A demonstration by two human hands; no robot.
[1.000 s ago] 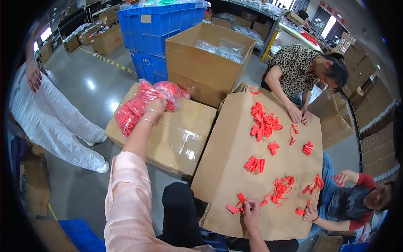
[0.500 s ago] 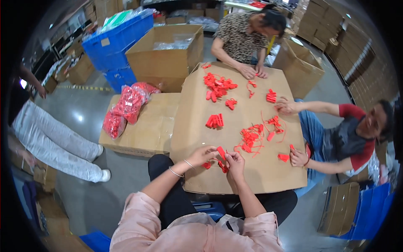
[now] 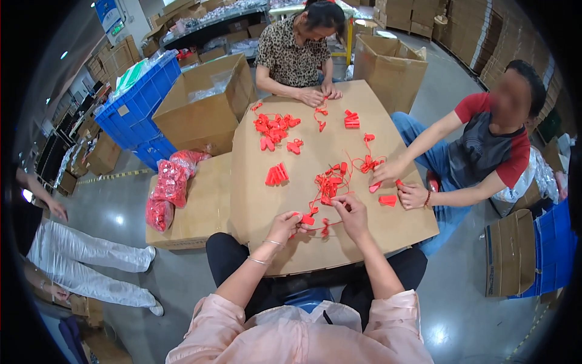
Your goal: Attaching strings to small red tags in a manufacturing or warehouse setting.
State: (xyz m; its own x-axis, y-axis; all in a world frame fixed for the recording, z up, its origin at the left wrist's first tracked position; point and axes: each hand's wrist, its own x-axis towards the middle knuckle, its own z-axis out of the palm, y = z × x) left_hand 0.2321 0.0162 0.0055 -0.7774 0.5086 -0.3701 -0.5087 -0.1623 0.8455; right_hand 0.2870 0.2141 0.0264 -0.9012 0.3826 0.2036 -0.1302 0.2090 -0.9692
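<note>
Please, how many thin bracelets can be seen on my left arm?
2. One bracelet circles the wrist just behind the left hand; the second bracelet sits further from it, toward the elbow. Any under the pink sleeve would be hidden.

Brn cdbd tbl | ctr: red cord tangle | L: red pcs row | far-L: red heap

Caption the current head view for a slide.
Left hand holding a red corded piece, right hand close by, over a cardboard surface, one co-worker opposite, another to the right.
</note>
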